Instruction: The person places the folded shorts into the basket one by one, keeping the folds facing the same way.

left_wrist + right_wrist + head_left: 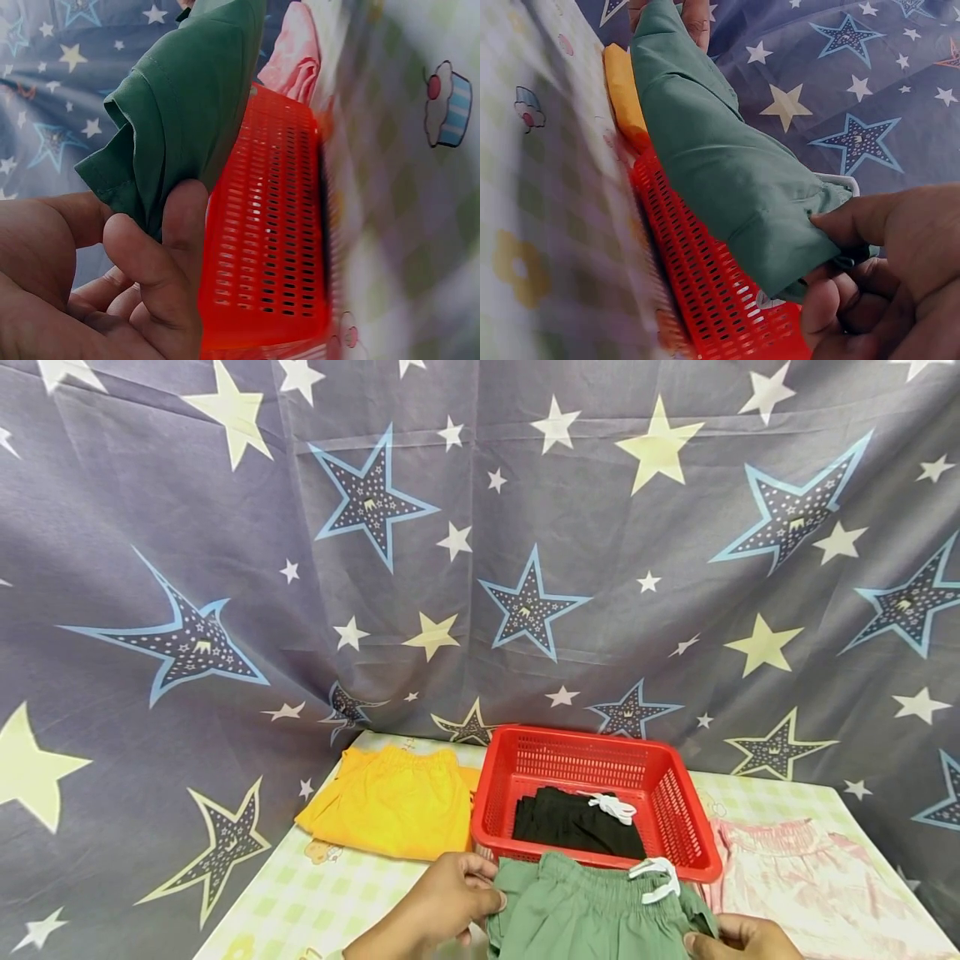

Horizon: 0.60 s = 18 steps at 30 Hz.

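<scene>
Green woven fabric, matt, with a gathered elastic waistband: one pair of drawstring pants, leg length not shown. Head view: the pants are held up at the near side of a red perforated plastic basket, overlapping its near rim; contact with the rim cannot be told. Waistband uppermost, finely ruched; white drawstring looped at the right of the front; soft vertical creases below; lower part cut off by the frame. Left hand: thumb and fingers pinching one side edge. Right hand: gripping the opposite edge, thumb to the front. Basket contents: folded black garment with white cord. To the left, yellow elastic-waist garment; to the right, pale pink garment with gathered waist; both on a green-and-white checked tablecloth. Behind, grey star-print curtain.

Left wrist view: green cloth in several layers, edges stepped and folded over, a stitched line visible; thumb and fingertips closed on the lower corner; basket wall beyond.

Right wrist view: cloth stretched between both hands, smooth with shallow diagonal folds; near corner clasped, thumb above, fingers curled beneath; part of the white drawstring showing beside the thumb.
</scene>
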Each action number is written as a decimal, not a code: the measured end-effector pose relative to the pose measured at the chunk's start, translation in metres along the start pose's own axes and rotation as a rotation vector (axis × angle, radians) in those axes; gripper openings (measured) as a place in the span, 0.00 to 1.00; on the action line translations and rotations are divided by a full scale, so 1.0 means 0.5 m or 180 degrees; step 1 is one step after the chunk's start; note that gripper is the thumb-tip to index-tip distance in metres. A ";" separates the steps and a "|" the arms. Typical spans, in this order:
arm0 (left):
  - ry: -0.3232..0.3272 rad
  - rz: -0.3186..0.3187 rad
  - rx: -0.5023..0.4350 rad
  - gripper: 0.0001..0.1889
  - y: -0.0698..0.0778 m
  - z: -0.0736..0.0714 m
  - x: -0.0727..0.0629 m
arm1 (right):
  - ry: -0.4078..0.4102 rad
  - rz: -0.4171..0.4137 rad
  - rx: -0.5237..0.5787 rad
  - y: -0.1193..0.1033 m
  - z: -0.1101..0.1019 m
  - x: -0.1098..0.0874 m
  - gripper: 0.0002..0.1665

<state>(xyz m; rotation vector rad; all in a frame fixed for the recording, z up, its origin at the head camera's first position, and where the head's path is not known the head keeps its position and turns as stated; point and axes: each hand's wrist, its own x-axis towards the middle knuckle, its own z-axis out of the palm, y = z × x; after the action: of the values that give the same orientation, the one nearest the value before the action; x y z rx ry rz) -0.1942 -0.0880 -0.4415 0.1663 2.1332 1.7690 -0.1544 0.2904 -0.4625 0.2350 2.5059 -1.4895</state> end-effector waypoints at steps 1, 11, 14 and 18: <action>0.0002 0.0001 0.0010 0.18 0.003 -0.001 0.000 | 0.0012 -0.0014 -0.0055 -0.006 -0.002 -0.002 0.14; 0.0016 -0.0008 0.0065 0.14 0.036 -0.008 -0.001 | 0.0343 0.0039 -0.0440 -0.067 -0.014 -0.016 0.16; 0.0045 0.0040 0.0032 0.14 0.041 -0.009 0.000 | 0.0360 -0.0019 -0.0433 -0.076 -0.019 -0.016 0.15; 0.0087 0.0076 -0.0008 0.14 0.046 -0.008 0.004 | 0.0335 -0.0217 -0.0489 -0.084 -0.027 -0.016 0.12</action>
<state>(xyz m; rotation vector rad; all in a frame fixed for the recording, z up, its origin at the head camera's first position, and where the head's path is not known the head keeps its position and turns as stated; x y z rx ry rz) -0.2006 -0.0862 -0.4190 0.1686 2.1567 1.7972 -0.1586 0.2824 -0.4189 0.2091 2.7218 -1.3325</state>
